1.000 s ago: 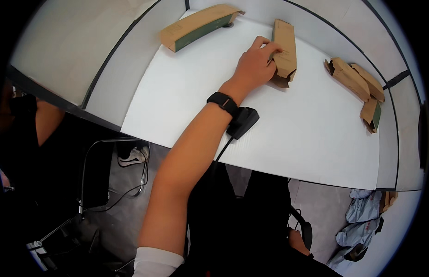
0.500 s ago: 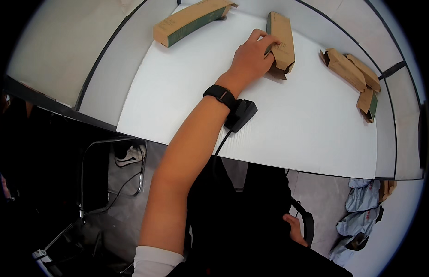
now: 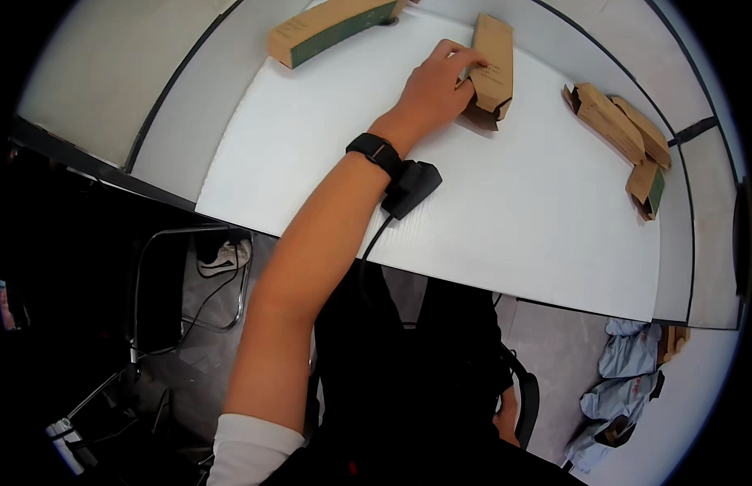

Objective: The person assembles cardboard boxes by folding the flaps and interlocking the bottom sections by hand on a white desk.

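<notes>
The brown cardboard carton (image 3: 492, 69) lies flat on the white bench (image 3: 505, 235), near its far edge and a little right of the middle, its long side running away from the person and its near end open, with a flap (image 3: 480, 118) splayed onto the bench. The left hand (image 3: 431, 91) rests against the carton's left side: the fingers (image 3: 467, 58) are curled over its top face and the thumb lies low by the open end, so the hand grips the carton rather than just touching it. The forearm (image 3: 327, 235) reaches in from the lower edge and crosses the near edge of the bench. On the wrist sits a black band (image 3: 376, 152), and a small black box (image 3: 410, 186) with a cable (image 3: 373, 247) hangs just beside it, touching the bench surface. The right hand is not in view, so its fingers cannot be told.

To the left, well apart from the hand, a longer brown-and-green box (image 3: 327, 29) lies at an angle across the far edge of the bench. To the right, also well apart, a small heap of flattened brown cartons (image 3: 623, 134) lies near the right edge, one of them showing a green end (image 3: 656, 201). Below the bench on the left, a metal chair frame (image 3: 190, 283) stands on the floor. At the lower right, crumpled grey bags (image 3: 627, 381) lie on the floor.
</notes>
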The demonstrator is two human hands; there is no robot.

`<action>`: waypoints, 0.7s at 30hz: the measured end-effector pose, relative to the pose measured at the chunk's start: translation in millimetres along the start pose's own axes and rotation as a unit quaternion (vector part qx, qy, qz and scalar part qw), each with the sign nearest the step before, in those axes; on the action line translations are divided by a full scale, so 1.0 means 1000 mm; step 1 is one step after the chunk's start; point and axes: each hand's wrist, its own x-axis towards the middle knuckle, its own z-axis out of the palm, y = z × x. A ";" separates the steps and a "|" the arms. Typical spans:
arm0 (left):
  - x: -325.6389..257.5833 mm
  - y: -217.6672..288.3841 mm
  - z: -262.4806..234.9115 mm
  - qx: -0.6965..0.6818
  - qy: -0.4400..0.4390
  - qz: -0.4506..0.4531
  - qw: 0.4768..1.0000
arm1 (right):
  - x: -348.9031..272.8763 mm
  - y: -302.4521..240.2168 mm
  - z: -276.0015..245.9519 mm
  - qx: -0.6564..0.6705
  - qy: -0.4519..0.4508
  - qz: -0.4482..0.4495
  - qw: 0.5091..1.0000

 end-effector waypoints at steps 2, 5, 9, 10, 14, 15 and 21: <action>0.002 0.002 0.001 -0.001 -0.003 -0.004 1.000 | 0.003 0.004 0.007 0.011 -0.013 0.016 1.000; 0.000 0.004 -0.002 0.011 -0.015 -0.033 0.999 | 0.021 -0.006 0.005 0.028 -0.047 0.049 0.997; 0.003 0.003 -0.001 0.019 -0.014 -0.023 0.999 | 0.048 -0.018 0.003 0.057 -0.103 0.124 0.985; 0.005 0.003 0.003 0.016 -0.003 -0.013 1.000 | 0.054 -0.020 0.004 0.065 -0.116 0.142 0.981; 0.007 0.007 0.006 -0.011 0.018 -0.008 1.000 | 0.074 -0.025 0.006 0.086 -0.147 0.183 0.968; 0.007 0.010 0.007 -0.014 0.015 -0.006 1.000 | 0.077 -0.026 0.007 0.087 -0.150 0.189 0.967; 0.012 0.008 0.012 -0.011 -0.026 0.018 0.999 | 0.085 -0.026 0.010 0.085 -0.159 0.184 0.966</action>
